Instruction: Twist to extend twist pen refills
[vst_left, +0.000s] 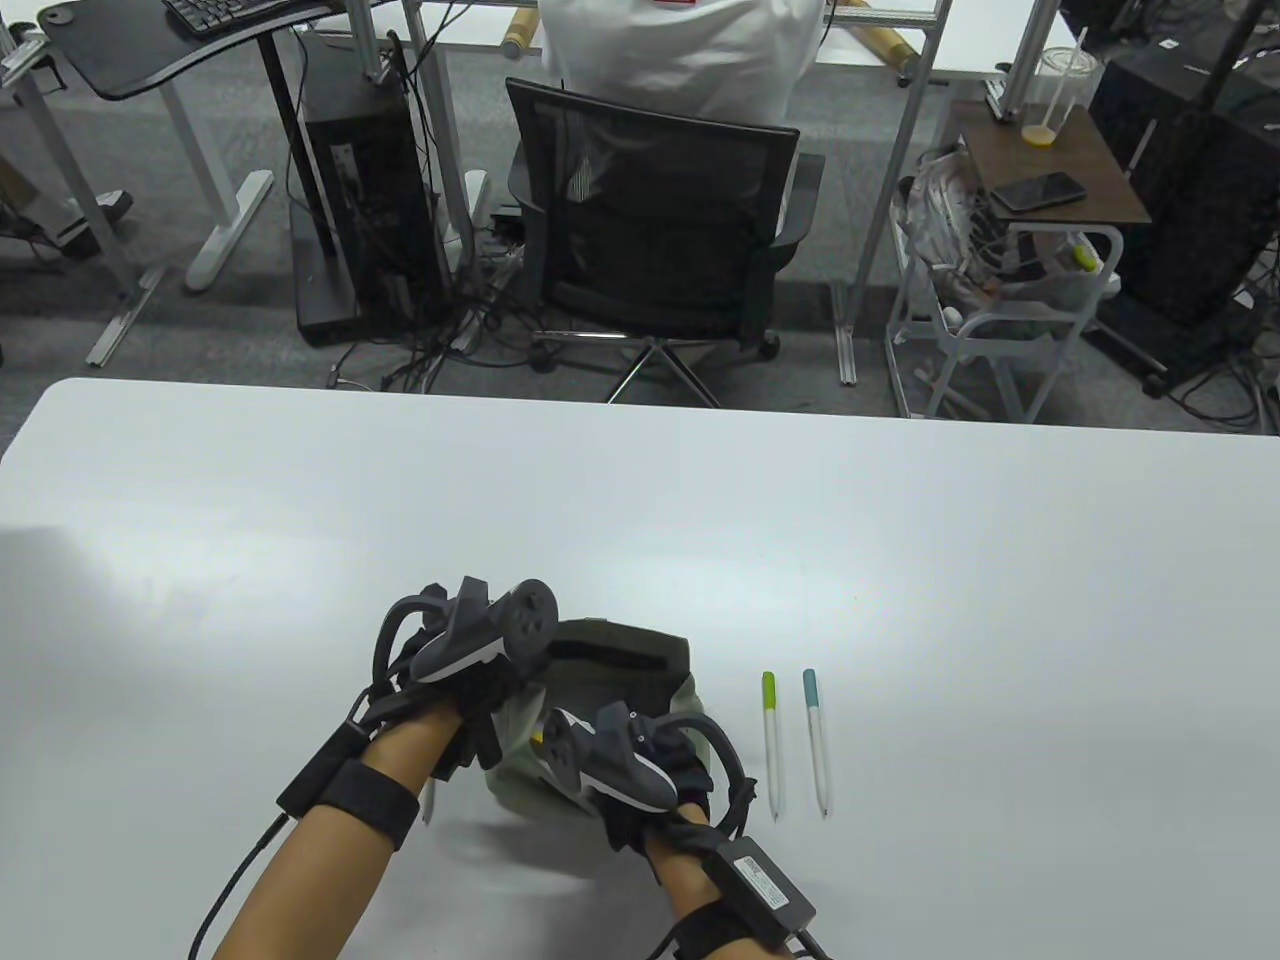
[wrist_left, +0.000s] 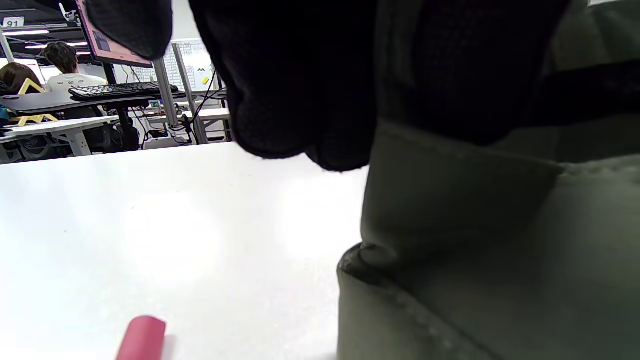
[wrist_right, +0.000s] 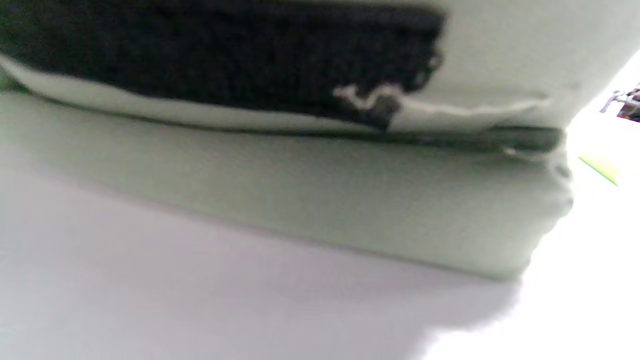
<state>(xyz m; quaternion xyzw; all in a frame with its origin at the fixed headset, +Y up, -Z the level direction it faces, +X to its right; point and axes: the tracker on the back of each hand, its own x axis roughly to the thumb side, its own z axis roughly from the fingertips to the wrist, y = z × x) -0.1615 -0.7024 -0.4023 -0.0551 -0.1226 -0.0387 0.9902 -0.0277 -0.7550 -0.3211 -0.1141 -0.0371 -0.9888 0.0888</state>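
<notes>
Flanking the olive pouch (vst_left: 640, 670), both hands (vst_left: 470, 650) (vst_left: 620, 770) sit at it (finger positions hidden); two pens (vst_left: 771, 745) beside.

Two slim white twist pens, one with a green cap (vst_left: 770, 742), one with a teal cap (vst_left: 815, 738); one pink pen end (wrist_left: 142, 338); one grey-green fabric pouch (vst_left: 640, 690)

Both hands wear black sensor gloves: left hand (vst_left: 455, 680), right hand (vst_left: 640, 775). Grey-and-black ring-shaped trackers sit on their backs; black wrist straps, cables, a labelled black box.
</notes>
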